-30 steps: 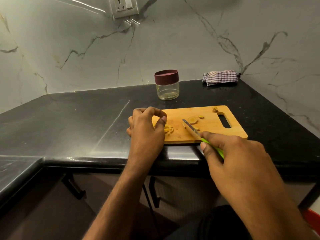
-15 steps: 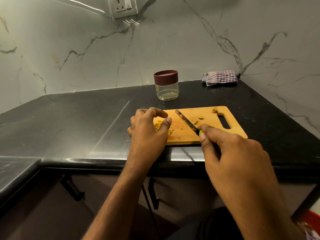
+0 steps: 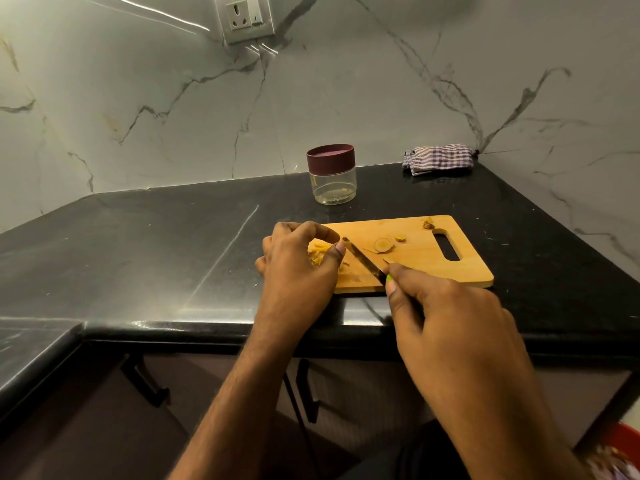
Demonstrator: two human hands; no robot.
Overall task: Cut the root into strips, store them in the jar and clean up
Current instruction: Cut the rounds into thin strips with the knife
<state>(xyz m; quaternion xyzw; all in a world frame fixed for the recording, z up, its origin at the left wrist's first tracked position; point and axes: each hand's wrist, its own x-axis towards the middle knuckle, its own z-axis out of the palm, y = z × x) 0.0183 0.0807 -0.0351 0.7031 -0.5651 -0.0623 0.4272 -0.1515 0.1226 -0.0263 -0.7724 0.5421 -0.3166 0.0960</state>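
Root strips (image 3: 320,254) look small, light and slippery, best pinched together. Left hand (image 3: 299,268) fingers curl around them; right hand (image 3: 446,317) grips the knife (image 3: 363,259).

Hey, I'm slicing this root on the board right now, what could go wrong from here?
1. The knife tip sits right beside the left hand thumb, which is gathering the strips; a slip could nick it.
2. The cutting board lies close to the counter edge, so pressure might shift it or push pieces off.
3. The jar has its lid on, so storing strips means first putting the knife in the right hand down.
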